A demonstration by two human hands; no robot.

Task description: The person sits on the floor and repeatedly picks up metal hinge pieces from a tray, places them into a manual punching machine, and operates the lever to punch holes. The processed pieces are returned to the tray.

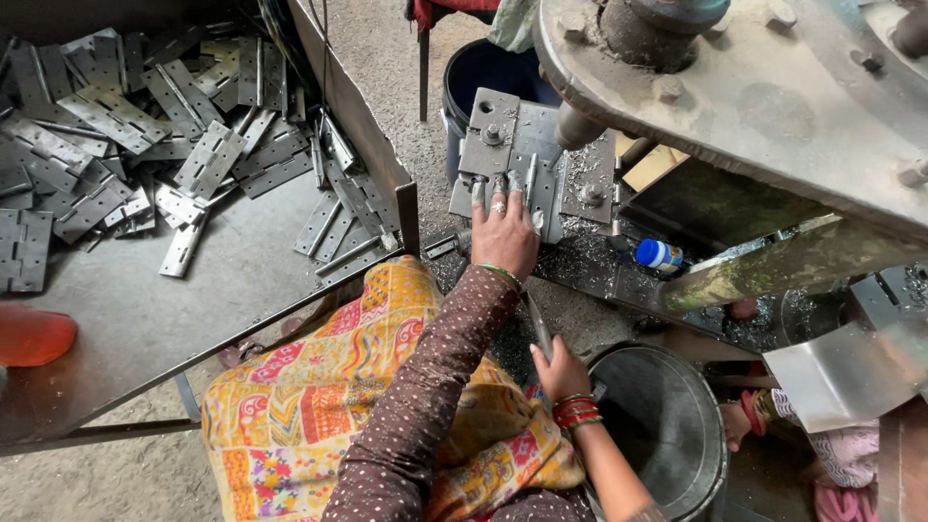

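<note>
My left hand (504, 235), in a brown dotted sleeve with a ring and a green bangle, reaches forward with its fingers spread flat on the grey bolted die plate (503, 135) of a press. A thin pin (532, 184) stands just right of the fingertips. My right hand (559, 373), wearing red bangles, is closed around a thin metal rod (537, 324) that points up toward my left wrist, beside the rim of a steel bucket (710, 454). A yellow patterned cloth (329, 387) covers my lap.
A heap of grey metal hinges (145, 126) lies on a sheet-metal tray table (145, 319) at left. The press's heavy rusty frame (773, 97) overhangs the right. A blue-capped bottle (660, 255), metal shavings, a dark blue tub (474, 72), and another person's bangled hand (739, 423) are nearby.
</note>
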